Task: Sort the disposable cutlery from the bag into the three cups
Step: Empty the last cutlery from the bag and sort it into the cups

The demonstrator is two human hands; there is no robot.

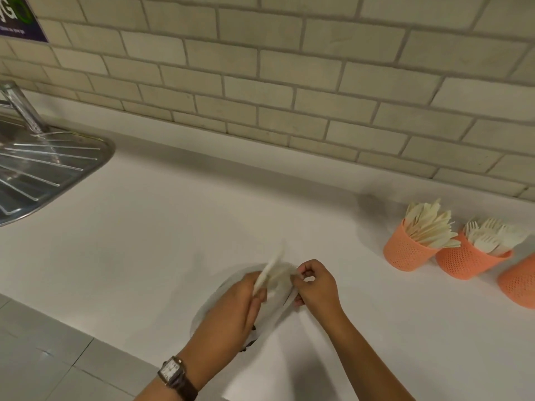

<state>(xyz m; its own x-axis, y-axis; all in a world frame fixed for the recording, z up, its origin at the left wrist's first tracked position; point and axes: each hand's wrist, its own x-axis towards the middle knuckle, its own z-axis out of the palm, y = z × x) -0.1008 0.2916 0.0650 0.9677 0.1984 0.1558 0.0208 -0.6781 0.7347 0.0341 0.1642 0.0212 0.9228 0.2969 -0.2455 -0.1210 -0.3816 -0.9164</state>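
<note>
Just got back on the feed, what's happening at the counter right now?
A person is working over the plastic bag on the white counter. The left hand grips a pale piece of cutlery, too blurred to tell which kind, while the right hand pinches the bag's edge. Three orange mesh cups stand to the right: the knife cup, the fork cup, and a third cup cut off by the frame.

A white counter (162, 227) carries three orange mesh cups at its right end, just beside one another: one (405, 253) with knives, one (463, 261) with forks, and a third (518, 285) cut off at the edge. A thin plastic bag (214, 299) lies near the front. A steel drainboard (43, 169) sits at the left.
</note>
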